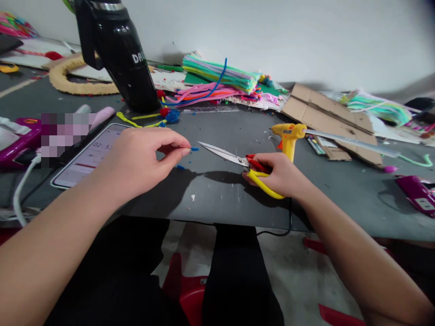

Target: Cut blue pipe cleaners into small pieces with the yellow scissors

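My left hand (144, 151) pinches a short blue piece of pipe cleaner (195, 149) between thumb and fingertips, its end sticking out to the right. Wrapped around the red and yellow handles of a pair of scissors (226, 155) is my right hand (280, 172). The scissor blades lie almost together, their tips pointing left, close to the blue piece but apart from it. Below the pinch, another blue snippet (181, 167) rests on the grey table (217, 208). Just behind my right hand stands a yellow glue gun (288, 136) with a long clear glue stick.
A phone (98, 149) lies beneath my left forearm. A black bottle (118, 59) stands behind it, near a tan ring (59, 81). Bundled pipe cleaners (220, 72) and flattened cardboard (326, 113) lie along the wall. Purple devices sit left (20, 145) and right (416, 192).
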The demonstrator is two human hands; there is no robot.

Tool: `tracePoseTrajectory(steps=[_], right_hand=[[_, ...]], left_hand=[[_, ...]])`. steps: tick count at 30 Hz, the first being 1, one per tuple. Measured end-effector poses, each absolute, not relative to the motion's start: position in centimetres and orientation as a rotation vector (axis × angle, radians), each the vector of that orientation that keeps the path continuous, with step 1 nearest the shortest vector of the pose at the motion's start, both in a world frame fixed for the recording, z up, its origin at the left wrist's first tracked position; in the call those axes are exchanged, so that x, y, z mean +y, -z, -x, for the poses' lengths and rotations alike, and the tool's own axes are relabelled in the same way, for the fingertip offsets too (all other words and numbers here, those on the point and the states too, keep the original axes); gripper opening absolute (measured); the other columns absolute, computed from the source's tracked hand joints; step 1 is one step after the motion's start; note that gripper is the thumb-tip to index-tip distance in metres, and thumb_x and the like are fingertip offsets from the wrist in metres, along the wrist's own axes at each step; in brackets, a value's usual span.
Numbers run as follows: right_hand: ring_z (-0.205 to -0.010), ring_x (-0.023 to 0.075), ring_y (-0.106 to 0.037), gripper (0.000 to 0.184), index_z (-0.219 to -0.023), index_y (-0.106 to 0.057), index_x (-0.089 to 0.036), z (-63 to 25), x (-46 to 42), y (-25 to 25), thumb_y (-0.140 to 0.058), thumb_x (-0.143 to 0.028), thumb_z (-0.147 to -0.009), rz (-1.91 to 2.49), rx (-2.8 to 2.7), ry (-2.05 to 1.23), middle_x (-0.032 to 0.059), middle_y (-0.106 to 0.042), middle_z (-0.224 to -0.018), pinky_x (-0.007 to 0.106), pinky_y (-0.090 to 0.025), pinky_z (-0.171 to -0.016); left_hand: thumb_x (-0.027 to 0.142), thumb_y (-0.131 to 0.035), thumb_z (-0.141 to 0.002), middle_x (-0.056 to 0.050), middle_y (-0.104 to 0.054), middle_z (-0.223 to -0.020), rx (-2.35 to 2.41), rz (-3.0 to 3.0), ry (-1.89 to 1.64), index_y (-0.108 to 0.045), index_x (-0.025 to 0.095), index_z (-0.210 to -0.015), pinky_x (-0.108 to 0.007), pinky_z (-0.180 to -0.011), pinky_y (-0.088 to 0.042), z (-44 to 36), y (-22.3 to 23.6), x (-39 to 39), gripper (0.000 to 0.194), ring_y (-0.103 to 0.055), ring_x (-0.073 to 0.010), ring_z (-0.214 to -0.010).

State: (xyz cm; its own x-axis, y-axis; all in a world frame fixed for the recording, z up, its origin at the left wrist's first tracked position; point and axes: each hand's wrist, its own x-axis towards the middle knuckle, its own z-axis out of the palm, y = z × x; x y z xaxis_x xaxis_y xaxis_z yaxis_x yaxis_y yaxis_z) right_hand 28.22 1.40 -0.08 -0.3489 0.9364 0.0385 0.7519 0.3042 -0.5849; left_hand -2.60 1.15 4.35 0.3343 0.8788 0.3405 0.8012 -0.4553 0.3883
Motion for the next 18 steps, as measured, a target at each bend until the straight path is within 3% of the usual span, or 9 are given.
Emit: tracePoseTrajectory(steps=[18], right_hand=[[-0.062, 0.0106, -0.026, 0.043, -0.061, -0.037, -0.02, -28.08, 1.43, -0.06, -0.067, -0.048, -0.075, 1.527, -2.243, -0.675, -0.0038, -0.033, -0.061, 0.027, -0.02, -0.055]], left_hand=[[0.041, -0.058, -0.085, 0.0, -0.076, -0.089, 1.532, -2.408, -0.773, -0.075, 0.028, -0.092, -0.028, -0.076, -0.055, 2.68, -4.42, 1.07, 0.022, -0.069, -0.0179, -0.08]])
